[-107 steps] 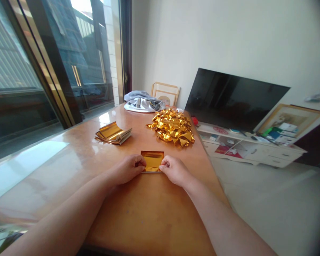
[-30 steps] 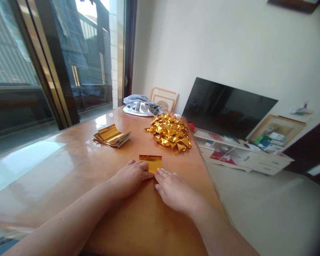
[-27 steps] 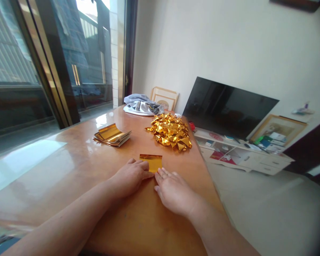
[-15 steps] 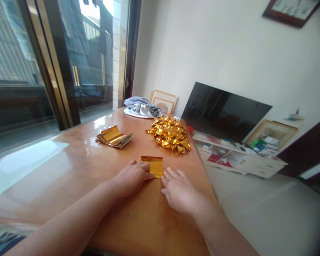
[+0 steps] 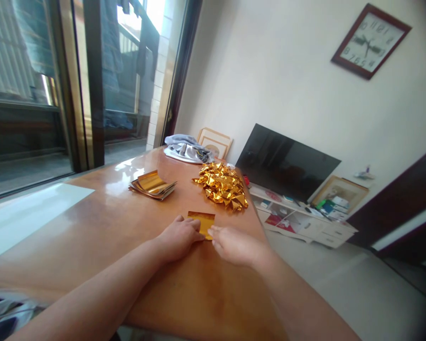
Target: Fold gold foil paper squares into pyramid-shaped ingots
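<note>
A sheet of gold foil paper [image 5: 202,219] lies on the wooden table [image 5: 184,293], its far edge slightly raised. My left hand [image 5: 182,236] rests at its near left side, fingers curled and closed on the near edge. My right hand [image 5: 230,244] is at the near right corner with its fingers drawn together and closed on the paper's edge. The fingertips of both hands cover parts of that near edge. Left of the sheet is a stack of flat gold foil papers [image 5: 152,183]. Beyond my right hand sits a heap of folded gold foil pieces [image 5: 223,186].
Folded clothes [image 5: 186,149] lie at the table's far end, before leaning frames [image 5: 215,140]. A pale sheet [image 5: 39,215] covers part of the left side. Past the right table edge stand a television [image 5: 287,161] and a white cabinet [image 5: 301,225].
My right hand has shifted left onto the sheet's near right corner, and its spread fingers have closed together. My left hand keeps its hold. The camera view has tilted upward, showing more of the wall clock.
</note>
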{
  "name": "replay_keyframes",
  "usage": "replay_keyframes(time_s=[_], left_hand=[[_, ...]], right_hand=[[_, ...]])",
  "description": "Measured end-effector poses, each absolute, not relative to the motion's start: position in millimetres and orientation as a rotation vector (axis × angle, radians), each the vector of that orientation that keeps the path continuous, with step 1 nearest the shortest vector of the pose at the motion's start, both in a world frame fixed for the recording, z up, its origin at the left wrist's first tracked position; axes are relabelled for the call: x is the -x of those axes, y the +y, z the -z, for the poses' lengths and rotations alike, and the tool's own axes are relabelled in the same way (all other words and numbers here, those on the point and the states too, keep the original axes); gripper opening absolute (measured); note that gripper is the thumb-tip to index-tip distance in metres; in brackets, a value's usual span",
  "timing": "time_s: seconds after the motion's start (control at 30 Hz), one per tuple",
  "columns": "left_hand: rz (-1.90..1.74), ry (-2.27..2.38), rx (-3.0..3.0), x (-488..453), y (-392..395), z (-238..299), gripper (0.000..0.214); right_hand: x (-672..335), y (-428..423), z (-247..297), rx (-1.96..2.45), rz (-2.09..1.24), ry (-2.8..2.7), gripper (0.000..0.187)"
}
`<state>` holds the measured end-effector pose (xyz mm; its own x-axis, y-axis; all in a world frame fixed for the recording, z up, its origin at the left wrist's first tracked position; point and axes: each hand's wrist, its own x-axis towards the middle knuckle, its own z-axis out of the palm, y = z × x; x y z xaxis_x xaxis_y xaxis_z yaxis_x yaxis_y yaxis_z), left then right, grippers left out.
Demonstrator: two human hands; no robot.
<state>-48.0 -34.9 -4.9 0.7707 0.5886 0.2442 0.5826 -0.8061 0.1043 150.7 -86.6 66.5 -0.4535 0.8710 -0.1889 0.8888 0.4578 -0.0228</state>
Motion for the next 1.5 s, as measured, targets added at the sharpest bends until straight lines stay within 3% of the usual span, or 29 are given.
replay_keyframes(time_s=[0.2, 0.47, 0.73, 1.17, 1.5], left_hand=[[-0.458, 0.949, -2.933, 48, -35, 7, 0.027], [-0.540, 1.051, -2.806, 60, -29, 10, 0.026], [-0.580, 1.206, -2.660, 68, -15, 14, 0.020], [-0.551, 1.210, -2.549, 75, -16, 6, 0.022], [-0.567, 1.270, -2.513, 71, -16, 8, 0.023]], right_hand=[[-133, -101, -43, -1.740, 0.212, 2.413, 0.062], [-129, -112, -10, -1.817, 0.071, 2.531, 0.055], [-121, -110, -24, -1.785, -0.041, 2.467, 0.039], [-105, -110, -37, -1.623, -0.116, 2.369, 0.059], [-96, -107, -39, -1.572, -0.134, 2.333, 0.059]])
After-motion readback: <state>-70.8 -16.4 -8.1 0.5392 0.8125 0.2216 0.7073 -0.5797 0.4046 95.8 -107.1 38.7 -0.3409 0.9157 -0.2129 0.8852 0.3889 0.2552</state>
